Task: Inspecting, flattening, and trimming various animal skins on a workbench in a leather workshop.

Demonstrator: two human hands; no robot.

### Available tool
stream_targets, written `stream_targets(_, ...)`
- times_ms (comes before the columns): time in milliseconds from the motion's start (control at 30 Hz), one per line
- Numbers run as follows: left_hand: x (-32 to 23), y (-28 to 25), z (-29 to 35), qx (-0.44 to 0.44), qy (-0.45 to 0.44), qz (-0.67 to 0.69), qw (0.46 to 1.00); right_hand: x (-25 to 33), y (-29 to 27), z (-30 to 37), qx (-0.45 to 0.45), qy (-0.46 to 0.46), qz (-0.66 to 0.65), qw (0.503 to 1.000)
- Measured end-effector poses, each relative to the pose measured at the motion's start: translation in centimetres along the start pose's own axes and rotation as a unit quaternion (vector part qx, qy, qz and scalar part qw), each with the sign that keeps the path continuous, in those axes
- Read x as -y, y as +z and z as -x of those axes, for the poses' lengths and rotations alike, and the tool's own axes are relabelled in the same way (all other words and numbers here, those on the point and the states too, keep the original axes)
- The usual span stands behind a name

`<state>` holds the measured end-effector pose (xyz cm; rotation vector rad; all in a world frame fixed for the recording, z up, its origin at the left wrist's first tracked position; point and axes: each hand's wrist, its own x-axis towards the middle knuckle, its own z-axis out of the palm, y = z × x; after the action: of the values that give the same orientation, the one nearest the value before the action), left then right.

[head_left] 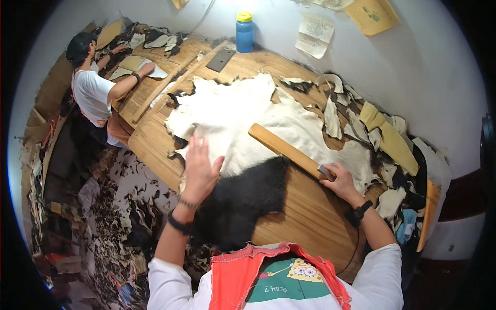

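A large white hide [243, 119] lies spread over the wooden table [310, 217], with a black hide [243, 199] overlapping its near edge. My left hand [199, 168] rests flat, fingers apart, where the white hide meets the black one. A long wooden straightedge [284, 149] lies diagonally across the white hide. My right hand [338, 178] is closed on a small grey blade-like tool [325, 171] at the straightedge's near end.
Offcuts of hide and tan card patterns [385, 137] pile along the table's right side. A blue bottle with a yellow cap [244, 32] and a dark flat slab [220, 60] stand at the back. Another person [93, 88] works at the far left. Scraps litter the floor [113, 217].
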<state>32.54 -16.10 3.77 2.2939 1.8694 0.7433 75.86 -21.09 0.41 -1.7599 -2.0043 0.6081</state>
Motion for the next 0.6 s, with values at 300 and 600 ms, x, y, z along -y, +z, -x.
stream_targets(300, 9.2, 5.6, -10.2, 0.186, -0.069, -0.187, 0.962, 9.6, 6.2, -13.4, -0.050, -0.084, 0.020, 0.995)
stream_targets(600, 11.4, 5.0, -9.3, 0.148, -0.051, -0.086, 0.984, 14.6, 12.6, -20.6, -0.011, -0.092, 0.009, 0.996)
